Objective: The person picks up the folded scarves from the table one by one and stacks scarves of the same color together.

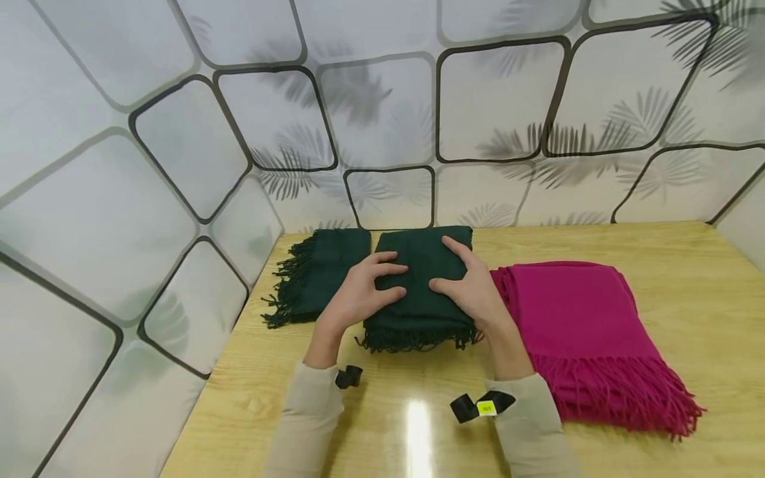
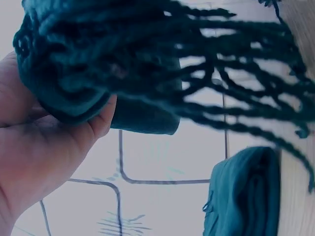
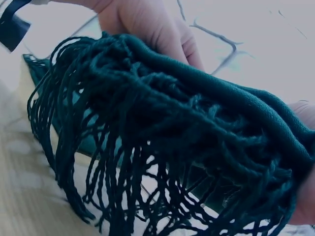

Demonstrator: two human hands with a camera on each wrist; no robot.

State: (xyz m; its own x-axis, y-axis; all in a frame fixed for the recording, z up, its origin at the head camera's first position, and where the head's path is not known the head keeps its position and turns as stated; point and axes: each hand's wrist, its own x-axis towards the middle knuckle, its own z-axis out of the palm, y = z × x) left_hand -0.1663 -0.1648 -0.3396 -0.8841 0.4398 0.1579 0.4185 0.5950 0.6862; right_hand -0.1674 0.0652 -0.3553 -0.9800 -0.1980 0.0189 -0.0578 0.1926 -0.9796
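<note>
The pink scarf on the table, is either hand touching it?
No. In the head view the magenta scarf lies alone, while the left hand and right hand both grip the folded dark green scarf.

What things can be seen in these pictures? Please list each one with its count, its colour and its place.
folded scarf in hands: 1, dark green, fringed, middle of the table near the wall.
second folded scarf: 1, dark green, fringed, on the table just left of the first.
pink scarf: 1, magenta, fringed, folded, on the table to the right.
table: 1, light wood, glossy.
wall panels: pale grey with dark rounded outlines and leaf prints, behind and to the left.
wrist straps: 2, black, one with a yellow tag.
left hand: grips the left side of the middle scarf.
right hand: grips its right side.
</note>
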